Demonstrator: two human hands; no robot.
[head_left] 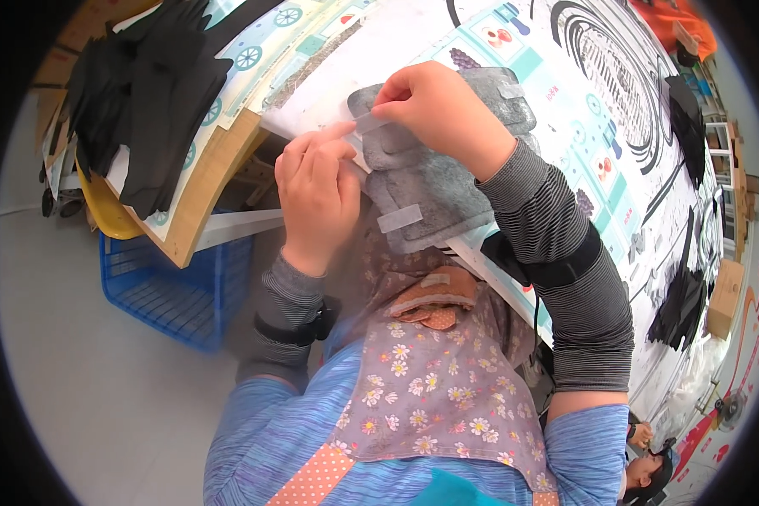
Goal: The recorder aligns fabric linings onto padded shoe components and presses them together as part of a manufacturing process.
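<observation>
A stack of grey fuzzy fabric pieces (434, 181) lies on the near left edge of the table. My right hand (434, 105) reaches over it with thumb and forefinger pinched on a short translucent strip (374, 123), which looks like tape. My left hand (319, 181) is at the stack's left side, fingers bent, its fingertips closed on the strip's other end. A similar strip (400, 218) sticks to the front of the stack, and another pale strip (509, 89) is on its far right corner. The fingers partly cover the stack's left edge.
Printed sheets (594, 181) cover the white table (325, 80). Black fabric pieces (156, 101) are heaped at the far left, with more black pieces (683, 295) at the right. A blue plastic crate (164, 291) stands on the floor at left. Another person (645, 468) is at lower right.
</observation>
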